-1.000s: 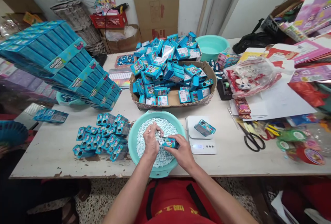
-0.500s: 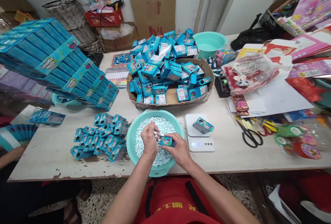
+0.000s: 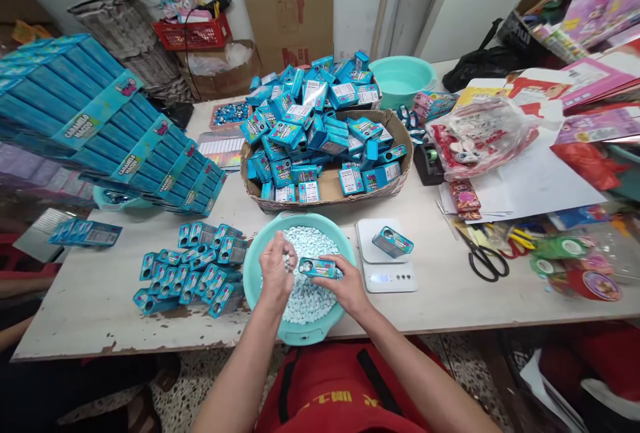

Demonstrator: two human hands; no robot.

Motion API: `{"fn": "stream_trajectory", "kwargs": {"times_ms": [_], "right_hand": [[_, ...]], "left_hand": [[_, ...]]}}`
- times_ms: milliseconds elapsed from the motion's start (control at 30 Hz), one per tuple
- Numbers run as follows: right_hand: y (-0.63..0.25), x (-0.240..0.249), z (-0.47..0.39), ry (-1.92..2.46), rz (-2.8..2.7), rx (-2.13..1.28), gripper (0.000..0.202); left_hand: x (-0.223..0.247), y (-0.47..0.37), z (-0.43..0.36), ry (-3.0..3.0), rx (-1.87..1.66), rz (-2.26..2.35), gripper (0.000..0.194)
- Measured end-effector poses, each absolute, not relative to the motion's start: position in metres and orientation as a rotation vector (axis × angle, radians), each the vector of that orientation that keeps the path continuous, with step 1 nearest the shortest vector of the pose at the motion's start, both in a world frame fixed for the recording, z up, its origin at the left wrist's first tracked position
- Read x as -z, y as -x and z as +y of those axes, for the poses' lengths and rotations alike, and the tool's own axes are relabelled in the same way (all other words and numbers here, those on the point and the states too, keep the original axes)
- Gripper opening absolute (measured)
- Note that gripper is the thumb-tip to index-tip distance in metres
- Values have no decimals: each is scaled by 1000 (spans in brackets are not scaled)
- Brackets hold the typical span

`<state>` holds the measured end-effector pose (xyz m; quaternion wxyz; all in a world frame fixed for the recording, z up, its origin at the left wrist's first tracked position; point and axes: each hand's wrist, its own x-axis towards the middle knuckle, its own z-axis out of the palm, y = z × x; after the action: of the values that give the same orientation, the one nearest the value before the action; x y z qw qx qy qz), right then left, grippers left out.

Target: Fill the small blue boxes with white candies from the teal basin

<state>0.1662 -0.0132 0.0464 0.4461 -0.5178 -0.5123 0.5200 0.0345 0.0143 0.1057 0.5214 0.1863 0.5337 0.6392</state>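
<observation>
A turquoise basin (image 3: pixel 251 286) full of small pale blue candies (image 3: pixel 307 301) stands at the table's front edge. Over its left half, my left hand (image 3: pixel 276 266) is curled around several candies, some showing between its fingers. My right hand (image 3: pixel 347 286) grips a small blue box (image 3: pixel 318 268) above the candies, its round opening facing my left hand. Pale candies show inside that opening. Right of the basin, another blue box (image 3: pixel 393 242) lies on a white scale (image 3: pixel 389 276). Several blue boxes (image 3: pixel 190 278) stand grouped to the left, their round holes showing.
Behind the basin is a cardboard box (image 3: pixel 327 205) heaped with blue boxes. Tall stacked display cartons (image 3: pixel 125 133) lean at the left. Black scissors (image 3: pixel 484 261), tape rolls and a plastic bag (image 3: pixel 487 140) lie right. A co-worker's arm (image 3: pixel 20 333) shows at the left edge.
My left hand has moved left, away from the held box. The box's opening is now uncovered, with candies visible in it. The whole view has shifted slightly.
</observation>
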Motion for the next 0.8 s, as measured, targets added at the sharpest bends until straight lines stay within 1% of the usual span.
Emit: {"fn": "stream_trajectory", "kwargs": {"times_ms": [100,233,333,400,500,633,800], "right_hand": [[-165,-48,-14,1275,-1240,-1297,40],[-157,-48,-14,1251,-1263,-1318,39],[-157,-45,-16,1275,-1226,-1318,39],[-161,-44,-17,1313,-1171,-1311,39],[-171,-47,-18,1328,-1089,-1362,41],[-187,-57,-18,1279,-1005,-1454,45],[-212,-71,-21,1275,-944,-1403,44]], "left_hand": [[-92,-16,17,-401,-1566,1401,43],[-55,-7,16,-367,-1509,1626,40],[-35,-6,10,-421,-1391,1708,37],[-29,-5,5,-600,-1242,1778,34],[-31,-4,2,-865,-1059,1819,33],[-47,-14,5,-895,-1084,1760,36],[-63,-38,14,-893,-1096,1604,37]]}}
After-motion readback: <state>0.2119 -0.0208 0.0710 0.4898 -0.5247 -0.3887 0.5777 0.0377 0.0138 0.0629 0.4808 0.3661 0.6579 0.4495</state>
